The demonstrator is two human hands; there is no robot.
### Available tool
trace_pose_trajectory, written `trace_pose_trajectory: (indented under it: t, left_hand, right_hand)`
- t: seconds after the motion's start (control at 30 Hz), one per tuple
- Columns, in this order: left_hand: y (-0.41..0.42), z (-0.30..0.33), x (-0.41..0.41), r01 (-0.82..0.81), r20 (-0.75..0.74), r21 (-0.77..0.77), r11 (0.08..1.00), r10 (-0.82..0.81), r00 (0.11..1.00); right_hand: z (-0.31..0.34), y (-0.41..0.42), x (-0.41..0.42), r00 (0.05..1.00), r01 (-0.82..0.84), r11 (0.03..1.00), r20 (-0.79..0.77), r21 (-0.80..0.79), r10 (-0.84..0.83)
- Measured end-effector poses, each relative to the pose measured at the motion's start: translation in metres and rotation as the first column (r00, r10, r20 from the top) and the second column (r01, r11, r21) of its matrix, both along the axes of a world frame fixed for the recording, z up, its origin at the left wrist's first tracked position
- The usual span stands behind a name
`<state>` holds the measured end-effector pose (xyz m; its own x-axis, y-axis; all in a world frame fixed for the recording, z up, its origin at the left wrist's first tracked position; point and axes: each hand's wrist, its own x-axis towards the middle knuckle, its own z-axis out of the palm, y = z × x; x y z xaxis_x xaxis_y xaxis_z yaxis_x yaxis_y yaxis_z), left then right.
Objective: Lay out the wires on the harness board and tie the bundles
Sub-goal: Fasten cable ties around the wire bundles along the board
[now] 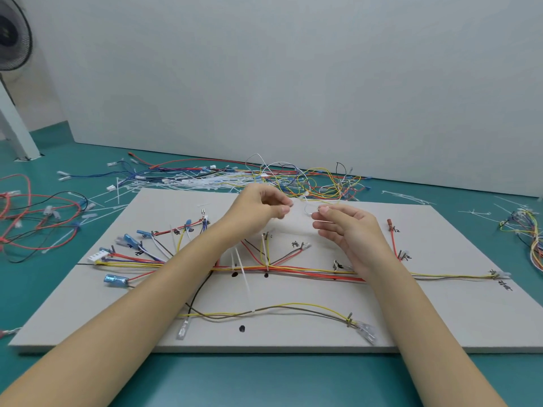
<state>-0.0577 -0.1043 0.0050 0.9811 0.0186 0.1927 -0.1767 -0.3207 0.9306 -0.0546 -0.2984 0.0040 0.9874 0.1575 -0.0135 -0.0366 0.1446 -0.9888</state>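
Observation:
A grey harness board lies flat on the green surface. A main bundle of red, yellow and brown wires runs across its middle, with branches fanning to blue connectors at the left. White cable ties stick out of the bundle. A yellow and brown pair lies near the front. Above the board's far half, my left hand pinches one end of a thin white wire, and my right hand pinches the other end between thumb and forefinger.
A tangled heap of loose wires and white cable ties lies behind the board against the wall. More red and black wires lie at the left, a small coloured bundle at the right. A fan stands far left.

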Motion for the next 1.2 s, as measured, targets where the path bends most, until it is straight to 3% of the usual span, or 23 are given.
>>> trace_pose_trajectory:
  t: [0.17, 0.33, 0.47, 0.53, 0.63, 0.77, 0.9, 1.03, 1.2]
  left_hand:
    - [0.003, -0.001, 0.002, -0.103, 0.020, -0.010, 0.995, 0.103, 0.994]
    - [0.005, -0.006, 0.001, -0.153, 0.031, 0.016, 0.988, 0.152, 0.988]
    - [0.009, -0.004, 0.003, -0.265, 0.018, -0.043, 0.963, 0.266, 0.964]
    - [0.015, -0.007, 0.005, -0.325, 0.112, 0.110, 0.939, 0.314, 0.943]
    - [0.022, -0.012, 0.005, -0.270, 0.163, 0.449, 0.852, 0.219, 0.962]
    - [0.020, -0.014, 0.006, -0.173, 0.080, 0.563, 0.808, 0.155, 0.985]
    - [0.022, -0.015, 0.006, -0.152, 0.028, 0.527, 0.836, 0.162, 0.986]
    - [0.025, -0.013, 0.003, -0.159, 0.021, 0.452, 0.878, 0.168, 0.986]
    - [0.021, -0.004, -0.004, -0.216, 0.127, 0.415, 0.884, 0.179, 0.976]
  right_hand:
    - [0.002, 0.005, -0.001, 1.000, 0.002, 0.999, 0.011, 0.050, -0.003]
    - [0.003, 0.008, -0.004, 0.990, 0.095, 0.995, 0.104, -0.003, -0.095]
    - [0.009, 0.009, -0.007, 0.985, 0.118, 0.990, 0.119, 0.079, -0.127]
    - [0.013, 0.008, -0.007, 0.987, 0.111, 0.986, 0.101, 0.127, -0.124]
    - [0.015, 0.008, -0.008, 0.990, 0.111, 0.982, 0.071, 0.155, -0.123]
    - [0.014, 0.008, -0.009, 0.988, 0.122, 0.980, 0.080, 0.156, -0.136]
    - [0.013, 0.004, -0.008, 0.978, 0.157, 0.976, 0.115, 0.148, -0.175]
    - [0.014, -0.001, -0.005, 0.978, 0.194, 0.976, 0.057, 0.095, -0.200]
    - [0.013, -0.007, -0.002, 0.993, 0.114, 0.993, -0.028, 0.019, -0.113]
